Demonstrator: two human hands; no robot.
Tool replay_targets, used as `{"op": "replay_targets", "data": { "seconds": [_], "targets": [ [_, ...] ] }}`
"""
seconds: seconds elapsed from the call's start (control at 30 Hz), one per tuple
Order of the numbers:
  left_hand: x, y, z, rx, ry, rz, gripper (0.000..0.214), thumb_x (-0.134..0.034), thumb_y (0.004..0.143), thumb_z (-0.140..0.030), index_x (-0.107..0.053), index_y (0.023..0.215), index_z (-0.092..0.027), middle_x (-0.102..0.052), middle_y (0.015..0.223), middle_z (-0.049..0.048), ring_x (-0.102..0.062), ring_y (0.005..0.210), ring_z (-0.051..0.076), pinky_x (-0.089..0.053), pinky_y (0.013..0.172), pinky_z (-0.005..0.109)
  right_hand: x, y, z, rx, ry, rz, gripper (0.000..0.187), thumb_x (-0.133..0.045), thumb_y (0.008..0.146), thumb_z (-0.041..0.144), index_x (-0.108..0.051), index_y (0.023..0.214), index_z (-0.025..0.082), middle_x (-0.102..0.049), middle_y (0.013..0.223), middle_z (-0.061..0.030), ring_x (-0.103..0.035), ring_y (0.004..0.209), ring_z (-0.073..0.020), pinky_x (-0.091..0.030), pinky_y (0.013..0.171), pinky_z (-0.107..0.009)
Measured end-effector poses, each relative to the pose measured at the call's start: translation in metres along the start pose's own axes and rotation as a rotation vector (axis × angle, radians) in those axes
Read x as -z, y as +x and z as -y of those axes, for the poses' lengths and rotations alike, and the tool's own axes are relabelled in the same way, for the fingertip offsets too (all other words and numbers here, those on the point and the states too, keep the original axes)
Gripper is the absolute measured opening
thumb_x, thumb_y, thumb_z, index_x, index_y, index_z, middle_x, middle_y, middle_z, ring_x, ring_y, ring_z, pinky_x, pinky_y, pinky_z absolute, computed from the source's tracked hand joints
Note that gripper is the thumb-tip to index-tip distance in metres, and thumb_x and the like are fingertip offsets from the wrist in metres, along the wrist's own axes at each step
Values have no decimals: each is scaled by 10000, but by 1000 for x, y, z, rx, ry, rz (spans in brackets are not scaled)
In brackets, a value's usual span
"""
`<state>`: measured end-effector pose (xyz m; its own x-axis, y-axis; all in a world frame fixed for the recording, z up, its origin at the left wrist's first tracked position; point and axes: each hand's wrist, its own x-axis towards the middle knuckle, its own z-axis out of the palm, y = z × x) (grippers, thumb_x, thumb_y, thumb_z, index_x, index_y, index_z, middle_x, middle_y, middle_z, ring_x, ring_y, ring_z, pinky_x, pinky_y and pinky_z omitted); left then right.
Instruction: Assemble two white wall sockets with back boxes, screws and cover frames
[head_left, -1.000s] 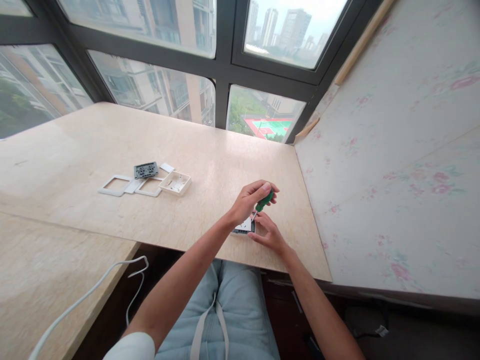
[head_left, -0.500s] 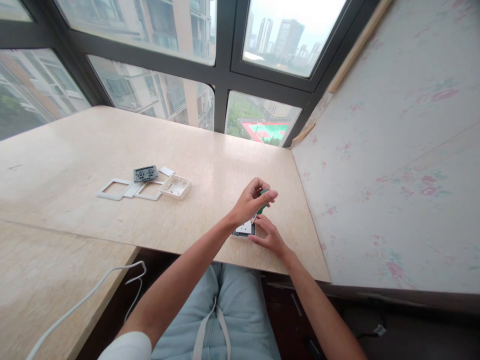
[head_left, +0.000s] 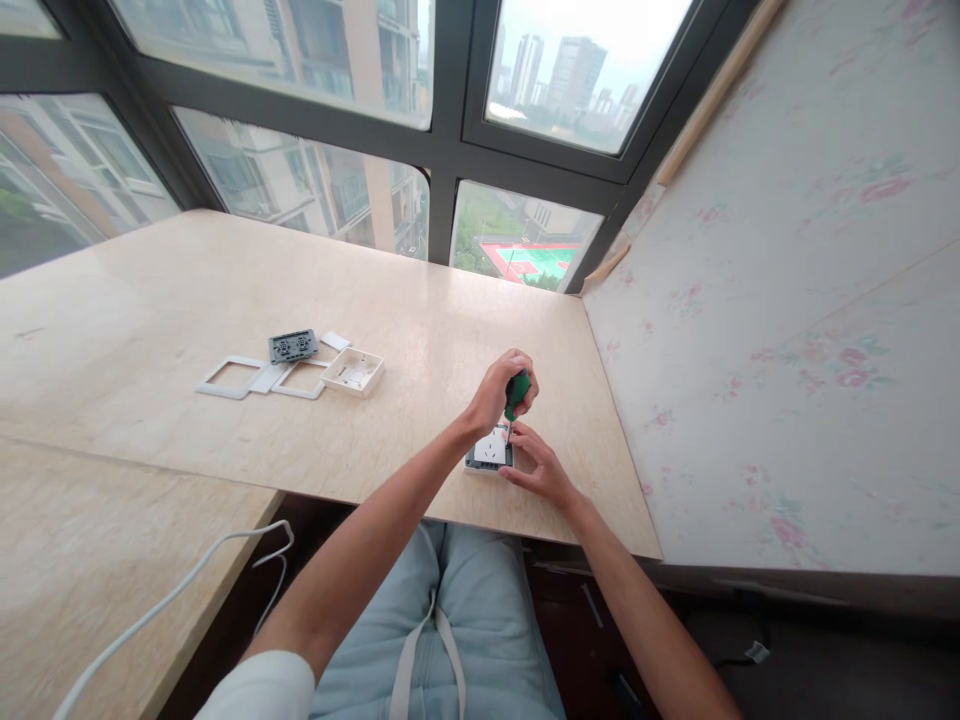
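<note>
My left hand (head_left: pixel 495 392) is wrapped around the green handle of a screwdriver (head_left: pixel 517 388). The screwdriver stands nearly upright, its shaft reaching down to the right side of a wall socket (head_left: pixel 490 448). This socket has a white face with slots and a dark grey frame, and it sits in a white box on the table near the front edge. My right hand (head_left: pixel 541 470) grips the socket's right side, thumb at the near corner and fingers by the screwdriver shaft. Exactly where the tip sits is too small to tell.
On the table (head_left: pixel 420 350), to the left, lie a grey socket module (head_left: pixel 293 346), an open white box (head_left: pixel 354 372), two white cover frames (head_left: pixel 229 378) and small white plates. A white cable (head_left: pixel 180 570) hangs at lower left. Windows and a papered wall (head_left: pixel 787 300) border the table.
My left hand has turned and closed more fully around the screwdriver handle, which now stands more upright. My right hand stays at the socket.
</note>
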<state>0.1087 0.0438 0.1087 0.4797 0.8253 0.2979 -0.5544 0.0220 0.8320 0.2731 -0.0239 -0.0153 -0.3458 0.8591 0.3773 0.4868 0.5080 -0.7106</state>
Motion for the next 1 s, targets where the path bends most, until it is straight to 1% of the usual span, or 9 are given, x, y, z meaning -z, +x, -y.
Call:
{"op": "replay_targets", "data": {
  "seconds": [0.13, 0.27, 0.37, 0.43, 0.53, 0.63, 0.7, 0.87, 1.0],
  "targets": [
    [-8, -7, -3, 6, 82, -42, 396, -570, 868, -570, -410, 834, -209, -519, 659, -59, -446, 469, 55, -313, 450, 182, 0, 0, 1, 5, -13, -2, 419, -726, 807, 428, -620, 1157, 221, -543, 1385, -157, -501, 1322, -290, -400, 1109, -488],
    [-10, -12, -8, -36, 194, -47, 391, -627, 849, -552, -535, 849, -171, -550, 720, -15, -515, 619, 85, -403, 563, 206, 1, 0, 2, -1, -20, -2, 405, -725, 809, 423, -614, 1149, 231, -575, 1332, -137, -522, 1289, -286, -421, 1089, -489],
    [-7, -11, -12, -10, 202, 22, 426, -586, 872, -558, -646, 866, -137, -589, 787, 35, -557, 702, 114, -427, 604, 225, 1, 1, 2, 4, -10, -4, 411, -731, 807, 416, -610, 1154, 234, -581, 1315, -134, -524, 1278, -292, -422, 1082, -496],
    [-7, -9, -12, 26, 145, 81, 449, -547, 890, -558, -663, 890, -124, -600, 779, 48, -580, 720, 130, -442, 625, 236, 0, 1, 2, 3, -1, 1, 418, -737, 803, 415, -610, 1158, 232, -573, 1322, -141, -516, 1284, -302, -417, 1083, -502],
    [-9, -4, -9, 45, 65, 96, 419, -480, 918, -524, -618, 878, -131, -579, 685, 26, -558, 620, 118, -428, 571, 232, 0, 0, 0, -3, 4, 7, 424, -740, 802, 416, -607, 1163, 236, -573, 1319, -142, -506, 1293, -312, -409, 1086, -508],
    [-13, -1, -1, 54, 12, 78, 315, -411, 942, -433, -533, 830, -165, -512, 555, -23, -454, 478, 88, -346, 464, 201, 0, -1, -1, -1, -12, -3, 421, -741, 798, 422, -605, 1151, 240, -596, 1276, -135, -532, 1257, -310, -430, 1064, -506],
    [-15, 1, 4, 52, -41, 83, 252, -418, 927, -403, -472, 810, -187, -482, 538, -47, -394, 430, 72, -295, 422, 184, 0, -1, -1, 3, -23, -8, 408, -738, 799, 429, -606, 1136, 241, -610, 1242, -129, -552, 1226, -305, -450, 1042, -498],
    [-16, -4, 5, 20, -84, 15, 360, -586, 850, -517, -392, 839, -213, -509, 774, -61, -357, 408, 12, -266, 394, 167, 0, 0, -1, 14, -28, -8, 396, -731, 804, 425, -608, 1130, 237, -604, 1259, -132, -543, 1238, -303, -443, 1049, -491],
    [-16, -10, 1, -26, 1, -62, 416, -743, 771, -462, -422, 847, -210, -521, 860, -42, -448, 510, 19, -341, 460, 171, 0, -1, -1, 7, -13, -8, 398, -733, 800, 426, -614, 1133, 241, -574, 1324, -137, -518, 1275, -314, -421, 1071, -503]
  ]
}}
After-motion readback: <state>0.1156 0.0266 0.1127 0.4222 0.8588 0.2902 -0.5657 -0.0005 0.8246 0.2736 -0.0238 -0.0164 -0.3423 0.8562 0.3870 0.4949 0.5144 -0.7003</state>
